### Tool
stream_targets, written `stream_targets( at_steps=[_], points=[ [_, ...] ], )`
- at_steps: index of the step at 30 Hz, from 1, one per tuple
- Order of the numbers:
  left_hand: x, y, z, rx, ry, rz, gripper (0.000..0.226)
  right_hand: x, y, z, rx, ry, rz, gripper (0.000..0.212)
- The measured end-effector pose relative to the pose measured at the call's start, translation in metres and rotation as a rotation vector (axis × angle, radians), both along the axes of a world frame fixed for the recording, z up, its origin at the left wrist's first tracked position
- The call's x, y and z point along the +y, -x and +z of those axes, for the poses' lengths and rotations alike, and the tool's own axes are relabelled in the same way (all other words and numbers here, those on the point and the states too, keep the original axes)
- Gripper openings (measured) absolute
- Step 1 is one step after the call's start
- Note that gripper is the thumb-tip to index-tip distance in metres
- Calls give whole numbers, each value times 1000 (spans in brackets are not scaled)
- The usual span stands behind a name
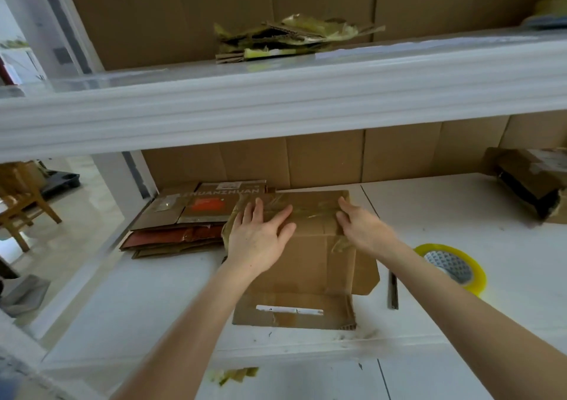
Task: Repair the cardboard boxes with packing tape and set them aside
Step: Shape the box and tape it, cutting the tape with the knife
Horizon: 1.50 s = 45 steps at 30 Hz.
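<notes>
Head view | flattened stack (184, 215) lying at 10 o'clock of the box | left hand (260, 234) pressing down, fingers spread flat | cardboard box (306, 264) lying flat on white shelf (153, 307) | right hand (359, 224) pressing tape strip (306, 212), fingers together | tape roll (451, 266) sitting at 3 o'clock | risk: uneven pressure is probably trapping wrinkles, weakening adhesion.

A: Entry one: what sort of place is showing here?
B: A home packing corner. White shelving (276, 108) is standing backed with cardboard sheets (322, 160); flattened boxes (184, 224) are lying stacked; a tape roll (478, 280) is sitting nearby; a wooden chair (27, 203) is standing on the tiled floor (86, 215).
</notes>
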<state>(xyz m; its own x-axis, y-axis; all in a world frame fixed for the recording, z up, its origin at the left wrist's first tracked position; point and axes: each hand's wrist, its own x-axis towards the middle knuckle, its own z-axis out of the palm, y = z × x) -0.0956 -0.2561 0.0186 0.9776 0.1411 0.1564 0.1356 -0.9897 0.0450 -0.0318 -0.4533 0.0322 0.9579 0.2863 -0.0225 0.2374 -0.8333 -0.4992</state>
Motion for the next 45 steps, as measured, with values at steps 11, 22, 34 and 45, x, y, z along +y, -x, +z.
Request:
stream_targets(
  at_steps=[11, 22, 34, 45],
  points=[
    [-18, 44, -5, -453, 202, -67, 35, -7, -33, 20, -43, -129, -48, 64],
    [-103, 84, -10, -295, 1601, 398, 81, -26, -27, 30, 237, -340, 193, 77],
    [-188, 114, 17, -621, 1217, 115, 88, -98, 31, 42, 192, -876, 183, 69],
    [-141, 64, 69, -380, 1204, 49, 66, -104, 59, 31, 15, -997, -64, 71]
  ],
)
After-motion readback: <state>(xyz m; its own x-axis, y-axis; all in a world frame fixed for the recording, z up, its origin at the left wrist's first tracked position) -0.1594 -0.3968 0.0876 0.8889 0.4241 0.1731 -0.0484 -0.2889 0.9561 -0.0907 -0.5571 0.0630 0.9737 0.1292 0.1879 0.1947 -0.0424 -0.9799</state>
